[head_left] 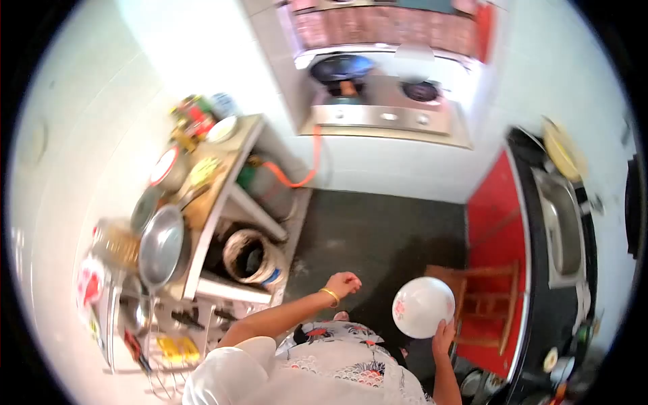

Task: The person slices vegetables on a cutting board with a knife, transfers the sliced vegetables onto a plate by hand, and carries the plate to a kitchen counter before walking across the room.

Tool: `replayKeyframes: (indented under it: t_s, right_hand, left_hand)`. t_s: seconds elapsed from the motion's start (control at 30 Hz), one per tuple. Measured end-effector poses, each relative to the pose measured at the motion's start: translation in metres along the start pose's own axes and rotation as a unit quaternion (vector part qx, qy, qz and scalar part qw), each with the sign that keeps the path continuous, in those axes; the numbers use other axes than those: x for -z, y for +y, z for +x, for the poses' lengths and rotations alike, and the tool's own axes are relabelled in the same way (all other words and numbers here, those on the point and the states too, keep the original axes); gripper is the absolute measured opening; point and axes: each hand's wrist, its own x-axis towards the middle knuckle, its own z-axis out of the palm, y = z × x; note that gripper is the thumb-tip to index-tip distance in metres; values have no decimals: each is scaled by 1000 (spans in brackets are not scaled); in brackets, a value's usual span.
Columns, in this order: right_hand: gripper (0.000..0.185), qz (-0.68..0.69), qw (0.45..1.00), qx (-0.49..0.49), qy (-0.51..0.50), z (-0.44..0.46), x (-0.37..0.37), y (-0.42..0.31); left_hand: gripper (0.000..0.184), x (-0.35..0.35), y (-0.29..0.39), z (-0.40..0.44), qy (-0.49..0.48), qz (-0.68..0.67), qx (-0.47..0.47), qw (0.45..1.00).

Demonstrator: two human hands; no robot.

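Note:
My right hand (443, 337) holds a white bowl (420, 307) with pink floral marks by its lower right rim. The bowl is over the dark floor, beside a wooden chair. My left hand (345, 283) is in front of my body with its fingers curled together; nothing can be made out in it. A yellow band circles the left wrist. Between the hands and below them is my white patterned clothing (337, 358).
A stove (381, 118) with a wok stands ahead. At left, a counter (223, 192) bears a metal basin (162, 248), a knife and bottles, above a bucket (253, 256). A sink (563, 229) and wooden chair (489, 304) are at right.

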Motion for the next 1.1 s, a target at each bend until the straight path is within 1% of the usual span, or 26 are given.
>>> replayKeyframes:
  t_s: [0.03, 0.07, 0.1, 0.13, 0.17, 0.23, 0.27, 0.3, 0.37, 0.4, 0.43, 0.5, 0.53, 0.57, 0.63, 0.67, 0.7, 0.77, 0.8, 0.87, 0.93, 1.0, 1.07, 1.1]
  right_hand:
    - [34, 42, 998, 41, -15, 20, -26, -16]
    - [34, 39, 997, 35, -58, 38, -52, -36]
    - [34, 33, 994, 27, -101, 52, -77, -57]
    - [34, 99, 985, 58, -132, 64, -102, -82]
    - [34, 165, 968, 84, -167, 73, -126, -106]
    - [34, 158, 958, 51, -232, 86, -166, -150]
    - [32, 213, 942, 106, -237, 93, -193, -156]
    - [32, 213, 936, 110, -257, 96, -209, -171]
    - [31, 243, 903, 19, -354, 103, -234, -204]
    - [30, 240, 886, -16, -396, 105, -238, -227]
    - [31, 214, 877, -9, -429, 109, -243, -246]
    - [30, 187, 865, 44, -464, 118, -255, -266]
    - [30, 191, 850, 41, -490, 125, -261, -272]
    - [30, 186, 847, 38, -497, 129, -265, -273]
    - [30, 132, 822, 66, -549, 145, -279, -282]
    - [29, 128, 821, 85, -549, 149, -283, -289]
    - [29, 129, 817, 86, -555, 155, -289, -292]
    - [28, 122, 783, 93, -602, 167, -299, -296]
    - [25, 117, 783, 98, -603, 172, -304, -301]
    - [23, 114, 772, 97, -618, 183, -314, -311]
    - [21, 125, 757, 98, -634, 190, -327, -320]
    - [23, 126, 735, 91, -660, 195, -343, -330]
    - [24, 123, 725, 96, -670, 198, -357, -343]
    - [24, 125, 717, 103, -678, 198, -365, -351]
  left_hand:
    - [20, 27, -21, -2, 11, -77, -14, 997]
    - [20, 47, -17, -14, 37, -94, -16, 995]
    - [28, 65, -3, -29, 43, -109, 25, 993]
    - [36, 81, 7, -45, 46, -126, 69, 989]
    - [36, 91, 8, -56, 71, -146, 72, 984]
    - [49, 106, 12, -70, 106, -212, 41, 971]
    - [59, 115, 12, -74, 99, -244, 29, 964]
    - [59, 120, 12, -78, 117, -254, 31, 960]
    - [66, 125, 15, -83, 170, -387, -13, 906]
    - [72, 129, 20, -85, 169, -438, -29, 883]
    - [74, 131, 22, -85, 182, -475, -48, 860]
    - [69, 135, 26, -83, 205, -529, -109, 816]
    - [71, 136, 31, -84, 222, -551, -112, 796]
    - [65, 137, 26, -80, 229, -583, -146, 766]
    - [55, 135, 19, -74, 315, -589, -140, 730]
    - [42, 136, 47, -76, 365, -598, -128, 702]
    - [42, 140, 48, -73, 372, -597, -128, 700]
    - [35, 138, 48, -71, 415, -547, -73, 724]
    - [31, 137, 55, -66, 446, -569, -62, 688]
    - [32, 140, 52, -55, 452, -598, -64, 659]
    - [35, 145, 64, -54, 460, -617, -69, 635]
    - [36, 154, 58, -53, 452, -620, -82, 636]
    - [35, 168, 45, -48, 451, -624, -94, 631]
    - [35, 177, 38, -46, 446, -627, -116, 628]
